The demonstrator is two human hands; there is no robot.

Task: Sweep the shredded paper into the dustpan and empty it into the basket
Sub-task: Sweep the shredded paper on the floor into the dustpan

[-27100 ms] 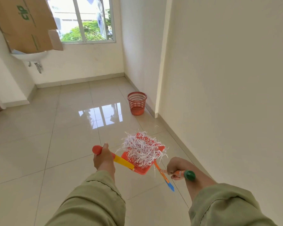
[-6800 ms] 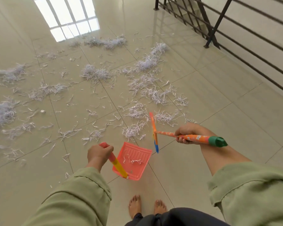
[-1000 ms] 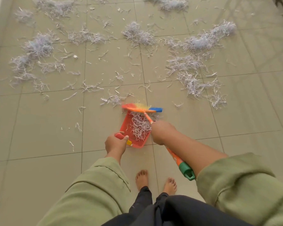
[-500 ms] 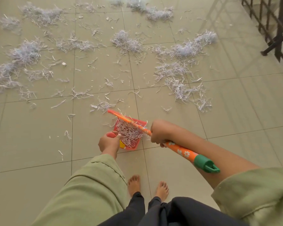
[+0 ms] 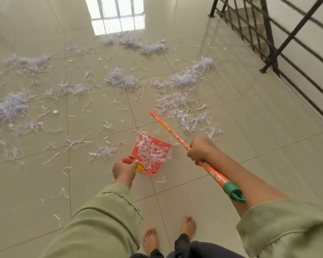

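Note:
My left hand (image 5: 125,169) grips the handle of the orange dustpan (image 5: 136,146), which rests on the floor and holds a heap of white shredded paper (image 5: 152,153). My right hand (image 5: 198,150) holds the orange flowered broom (image 5: 177,139) by its stick, green cap towards me. The broom head is lifted off the floor, up and to the right of the pan. More shredded paper (image 5: 184,79) lies in clumps and loose strips across the tiles ahead and to the left. The basket is not in view.
A black metal stair railing (image 5: 279,51) runs along the right side, with steps behind it. A bright window reflection (image 5: 117,17) shines on the glossy tiles far ahead. My bare feet (image 5: 168,233) stand just behind the dustpan.
The broom has swung from across the dustpan out to its right and risen. The view has tilted up, showing the railing. The dustpan stays on the floor with its paper.

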